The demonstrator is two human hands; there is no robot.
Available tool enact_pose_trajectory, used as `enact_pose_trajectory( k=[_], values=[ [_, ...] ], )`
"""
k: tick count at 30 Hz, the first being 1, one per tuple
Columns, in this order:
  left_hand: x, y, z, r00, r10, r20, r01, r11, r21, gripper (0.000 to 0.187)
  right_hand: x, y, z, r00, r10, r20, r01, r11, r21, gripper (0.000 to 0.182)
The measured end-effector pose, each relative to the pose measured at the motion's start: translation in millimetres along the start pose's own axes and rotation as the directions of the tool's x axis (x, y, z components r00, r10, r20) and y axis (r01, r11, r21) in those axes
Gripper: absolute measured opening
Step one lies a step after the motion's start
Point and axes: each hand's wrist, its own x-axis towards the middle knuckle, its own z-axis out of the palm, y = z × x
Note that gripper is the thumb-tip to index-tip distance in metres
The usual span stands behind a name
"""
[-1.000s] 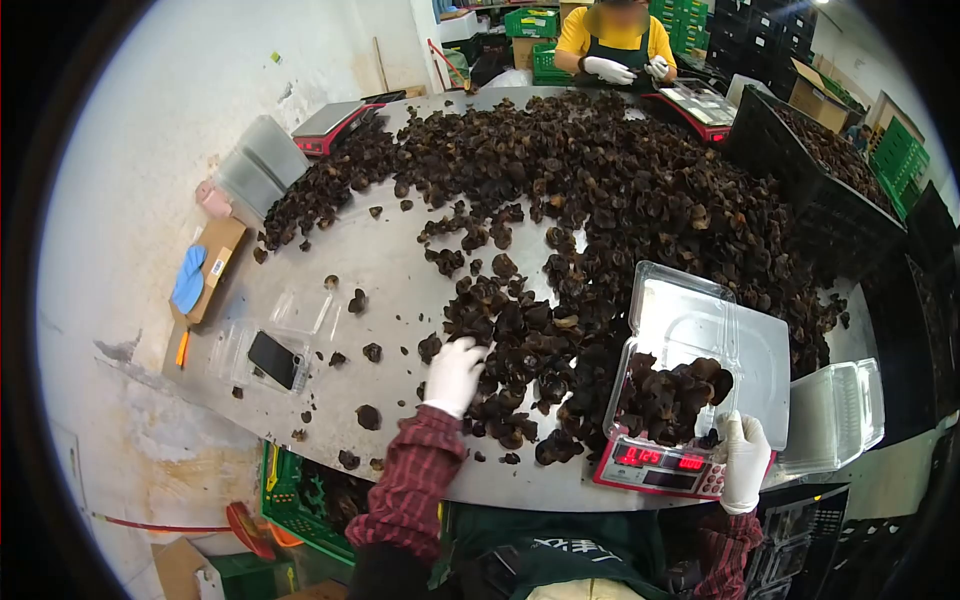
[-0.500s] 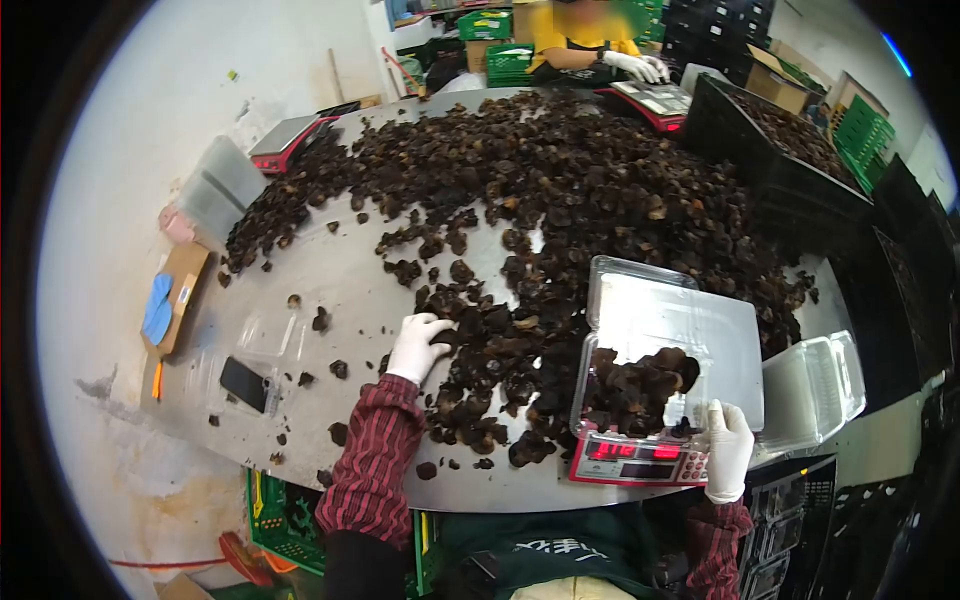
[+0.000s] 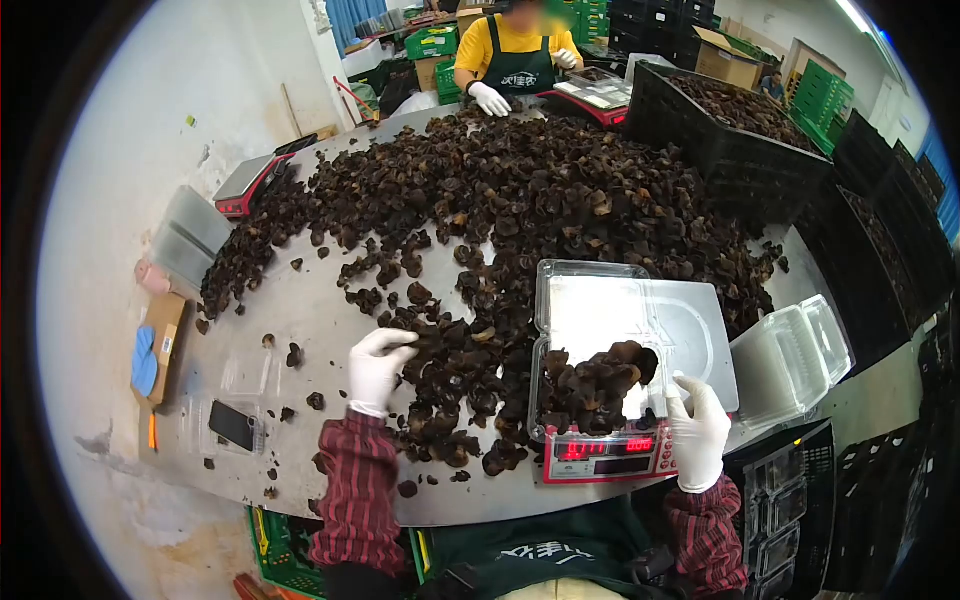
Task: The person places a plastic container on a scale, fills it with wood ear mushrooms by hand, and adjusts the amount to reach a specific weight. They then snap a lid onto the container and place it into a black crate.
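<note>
My left hand [image 3: 378,372], in a white glove, is at the near edge of the pile of dark wood ear mushrooms [image 3: 560,190]. Its thumb and fingertips pinch a dark piece of mushroom, partly hidden against the pile. A clear plastic clamshell box [image 3: 590,300] lies with its lid back on a red digital scale [image 3: 650,465], whose display is lit. A clump of wood ear mushrooms [image 3: 600,385] fills the box's near half. Gloved in white, my right hand [image 3: 700,435] stands at the scale's right front, beside the box, thumb and fingers apart, holding nothing.
Stacked clear boxes [image 3: 780,370] stand right of the scale. A phone [image 3: 232,426] and a cardboard box [image 3: 160,345] lie left. Across the table, a co-worker [image 3: 515,65] in white gloves stands near another scale [image 3: 595,95]. A black crate [image 3: 740,140] holds more mushrooms.
The view has shifted, showing more of the co-worker, whose one hand now reaches to the pile. My left hand has drawn back a little from the mushrooms. My right hand's fingers have spread.
</note>
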Motion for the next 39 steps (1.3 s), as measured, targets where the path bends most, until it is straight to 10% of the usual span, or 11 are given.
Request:
enact_pose_trajectory(
  k=[4, 6, 9, 13, 15, 17, 21, 31, 37, 39],
  values=[
    [-41.3, 96.5, 96.3, 0.875, 0.444, 0.193, -0.47, 0.874, 0.12, 0.02, 0.5, -1.4, 11.3, 0.998, 0.048, 0.031, -0.05, 0.997, 0.064, 0.022],
    [-58.6, 107.1, 140.4, 0.671, 0.648, 0.359, -0.73, 0.662, 0.169, 0.018, -1.9, 4.1, 19.4, 1.0, 0.024, 0.007, -0.024, 0.998, 0.059, 0.02],
    [-71.1, 68.6, 199.3, 0.523, 0.568, 0.636, -0.797, 0.591, 0.128, 0.026, -3.1, 0.2, 24.7, 1.0, -0.015, 0.008, 0.014, 0.998, 0.055, 0.018],
    [-69.9, 84.8, 193.5, 0.511, 0.651, 0.561, -0.832, 0.538, 0.133, 0.031, -1.0, 14.4, 24.5, 0.992, -0.121, -0.022, 0.12, 0.993, -0.015, 0.019],
    [-59.2, 92.9, 165.5, 0.539, 0.687, 0.487, -0.807, 0.587, 0.065, 0.032, -1.4, 16.4, 23.6, 0.996, 0.094, 0.001, -0.094, 0.985, 0.147, 0.017],
    [-47.6, 77.8, 132.3, 0.739, 0.449, 0.502, -0.618, 0.749, 0.239, 0.034, -2.1, 9.2, 19.1, 0.994, 0.108, -0.023, -0.102, 0.977, 0.186, 0.018],
    [-44.1, 9.5, 61.7, 0.919, 0.219, 0.327, -0.393, 0.457, 0.798, 0.045, -5.0, 9.6, 12.0, 0.959, 0.281, -0.038, -0.261, 0.925, 0.276, 0.018],
    [-24.9, -34.2, 24.3, 0.988, 0.101, 0.114, -0.134, 0.93, 0.341, 0.023, -13.8, 26.8, 11.3, 0.975, 0.221, 0.003, -0.217, 0.957, 0.195, 0.018],
    [-39.4, 89.2, 120.0, 0.861, 0.421, 0.286, -0.469, 0.874, 0.124, 0.029, -11.1, 25.1, 18.4, 0.989, 0.15, 0.017, -0.151, 0.985, 0.083, 0.018],
    [-34.8, 75.9, 157.7, 0.672, 0.543, 0.503, -0.712, 0.66, 0.239, 0.033, -8.9, 21.5, 23.6, 0.997, 0.078, -0.007, -0.077, 0.996, 0.053, 0.019]
  ],
)
